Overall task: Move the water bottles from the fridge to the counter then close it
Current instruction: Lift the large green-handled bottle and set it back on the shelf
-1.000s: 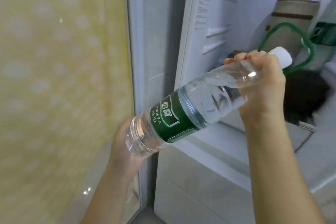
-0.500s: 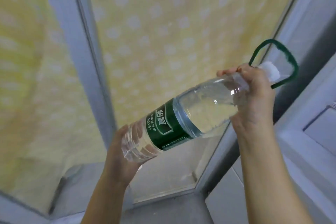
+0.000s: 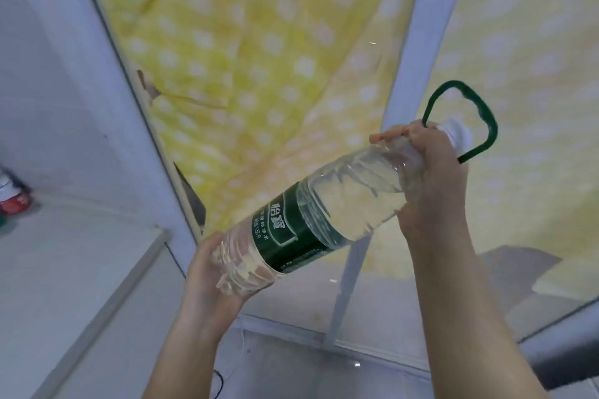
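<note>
Currently the water bottle [image 3: 324,214] is carried tilted, left hand [image 3: 210,275] cupping its base and right hand [image 3: 431,178] clamped round its neck, sharing the weight toward the counter [image 3: 64,269].

Bench [image 3: 74,272] is showing at my lower left: a pale, flat top, its front edge running diagonally toward the window frame. Its far side is butting against the white wall. One item is sitting on it at the far left, close to the wall: a red-and-white container [image 3: 13,194], partly cut off by the view's edge, label too blurred to read. The rest of the visible top is lying bare.
</note>
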{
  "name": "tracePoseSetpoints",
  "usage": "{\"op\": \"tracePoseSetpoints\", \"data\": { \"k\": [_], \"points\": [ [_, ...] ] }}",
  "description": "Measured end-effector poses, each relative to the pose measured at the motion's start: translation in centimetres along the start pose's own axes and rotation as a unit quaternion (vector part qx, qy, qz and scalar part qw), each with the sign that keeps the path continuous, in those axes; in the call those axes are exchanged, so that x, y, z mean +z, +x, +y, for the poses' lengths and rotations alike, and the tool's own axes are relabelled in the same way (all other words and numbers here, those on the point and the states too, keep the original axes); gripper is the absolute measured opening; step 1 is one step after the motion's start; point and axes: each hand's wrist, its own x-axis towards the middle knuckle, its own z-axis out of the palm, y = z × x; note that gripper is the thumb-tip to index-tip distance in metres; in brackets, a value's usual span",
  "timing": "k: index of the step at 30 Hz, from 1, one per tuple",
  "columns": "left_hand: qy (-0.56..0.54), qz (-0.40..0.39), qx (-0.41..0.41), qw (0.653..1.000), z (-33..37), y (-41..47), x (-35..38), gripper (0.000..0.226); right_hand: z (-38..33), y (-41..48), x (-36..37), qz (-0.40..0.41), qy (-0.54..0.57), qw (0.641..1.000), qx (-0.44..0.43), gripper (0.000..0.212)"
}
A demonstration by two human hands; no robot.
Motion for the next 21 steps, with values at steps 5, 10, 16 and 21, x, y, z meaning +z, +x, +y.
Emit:
{"op": "tracePoseSetpoints", "data": {
  "k": [5, 10, 16, 21],
  "points": [
    [-0.057, 0.060, 0.041, 0.996, 2.7, -2.1, -4.3, 0.046, 3.6, 0.4, 5.9, -0.075, 0.021, 0.996, 0.046, 0.028],
    [-0.112, 0.109, 0.101, 0.982, 4.0, -4.0, -7.1, 0.045, 7.8, 1.1, 11.3, -0.163, 0.044, 0.982, 0.086, 0.026],
    [-0.178, 0.238, 0.164, 0.941, 5.4, -5.4, -11.7, 0.044, 12.8, 0.5, 18.8, -0.273, 0.040, 0.950, 0.148, 0.013],
    [-0.231, 0.325, 0.181, 0.899, 6.7, -5.6, -16.4, 0.048, 17.2, -1.7, 25.8, -0.334, 0.026, 0.929, 0.160, 0.014]
  ]
}}
